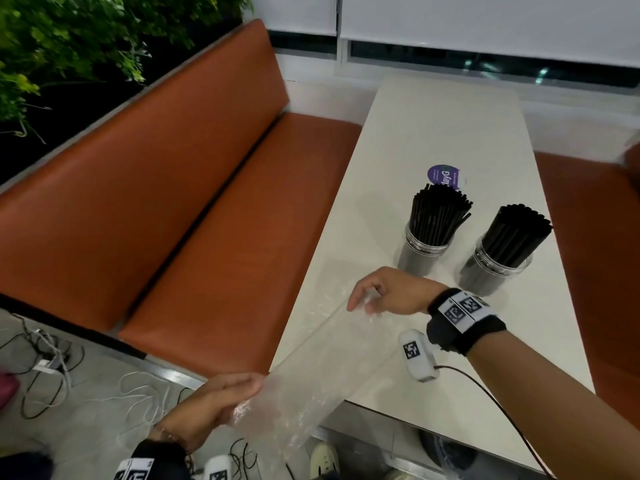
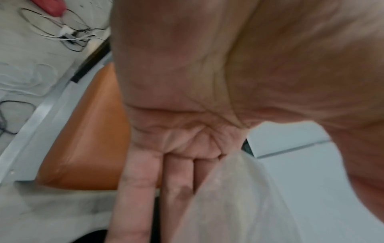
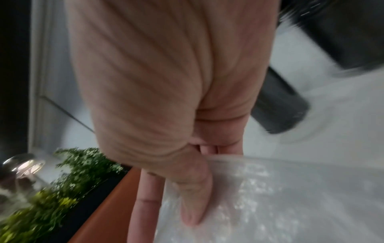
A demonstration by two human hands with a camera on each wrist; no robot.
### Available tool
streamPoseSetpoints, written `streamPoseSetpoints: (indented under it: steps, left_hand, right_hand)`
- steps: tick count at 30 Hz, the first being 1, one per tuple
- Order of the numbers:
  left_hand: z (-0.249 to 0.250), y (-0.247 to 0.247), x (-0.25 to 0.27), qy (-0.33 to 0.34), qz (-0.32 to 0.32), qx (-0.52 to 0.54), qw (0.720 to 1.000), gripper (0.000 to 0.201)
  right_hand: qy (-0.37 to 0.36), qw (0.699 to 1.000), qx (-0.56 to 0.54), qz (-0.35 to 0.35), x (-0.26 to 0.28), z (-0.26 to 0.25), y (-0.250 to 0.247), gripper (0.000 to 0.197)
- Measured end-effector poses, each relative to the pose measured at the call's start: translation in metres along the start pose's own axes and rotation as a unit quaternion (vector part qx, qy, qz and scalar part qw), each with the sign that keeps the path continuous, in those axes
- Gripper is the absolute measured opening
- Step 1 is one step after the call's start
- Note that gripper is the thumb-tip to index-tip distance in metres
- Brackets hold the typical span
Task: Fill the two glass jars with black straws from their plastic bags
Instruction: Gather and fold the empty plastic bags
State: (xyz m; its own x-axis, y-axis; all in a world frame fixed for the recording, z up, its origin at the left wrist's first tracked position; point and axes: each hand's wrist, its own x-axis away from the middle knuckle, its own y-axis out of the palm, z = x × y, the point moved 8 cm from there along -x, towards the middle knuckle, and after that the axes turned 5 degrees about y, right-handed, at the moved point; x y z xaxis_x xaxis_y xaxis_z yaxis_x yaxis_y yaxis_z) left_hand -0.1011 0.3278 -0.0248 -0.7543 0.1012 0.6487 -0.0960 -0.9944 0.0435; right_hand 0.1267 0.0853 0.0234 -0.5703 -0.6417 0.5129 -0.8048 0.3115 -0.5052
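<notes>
Two glass jars stand upright on the white table, each packed with black straws: the left jar and the right jar. An empty clear plastic bag stretches from the table out past its near left edge. My right hand pinches its far end just in front of the left jar; the right wrist view shows the thumb of my right hand pressing the bag against the fingers. My left hand holds the near end off the table, and the bag lies against its fingers.
A round purple sticker lies behind the left jar. An orange bench runs along the table's left side, with plants behind it. Cables lie on the floor at lower left. A shoe shows under the table's near edge.
</notes>
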Motion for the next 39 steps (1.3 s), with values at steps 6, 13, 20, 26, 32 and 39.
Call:
streamPoseSetpoints:
  steps: [6,13,20,26,32,39]
  left_hand:
    - [0.050,0.026,-0.054,0.094,0.061,-0.120,0.986,0.020]
    - [0.032,0.028,-0.116,0.057,0.128,-0.078,0.987,0.025]
    - [0.023,0.022,-0.130,0.023,0.183,-0.151,0.971,0.030]
    - [0.029,0.026,-0.133,0.034,0.226,-0.267,0.936,0.034]
    - [0.045,0.032,-0.130,0.039,0.241,-0.406,0.881,0.069]
    - [0.061,0.035,-0.137,0.094,0.109,-0.109,0.984,0.039]
  right_hand:
    - [-0.010,0.988,0.060,0.139,-0.063,-0.033,-0.027,0.051]
    - [0.046,0.939,0.141,0.311,-0.073,-0.019,-0.042,0.063]
    - [0.190,0.898,-0.020,0.396,-0.007,0.046,0.011,0.089]
    - [0.286,0.899,-0.227,0.240,-0.010,0.080,0.075,0.137]
    - [0.292,0.871,-0.327,0.222,-0.034,0.077,0.078,0.062]
    - [0.128,0.898,-0.417,0.058,-0.015,0.041,0.073,0.027]
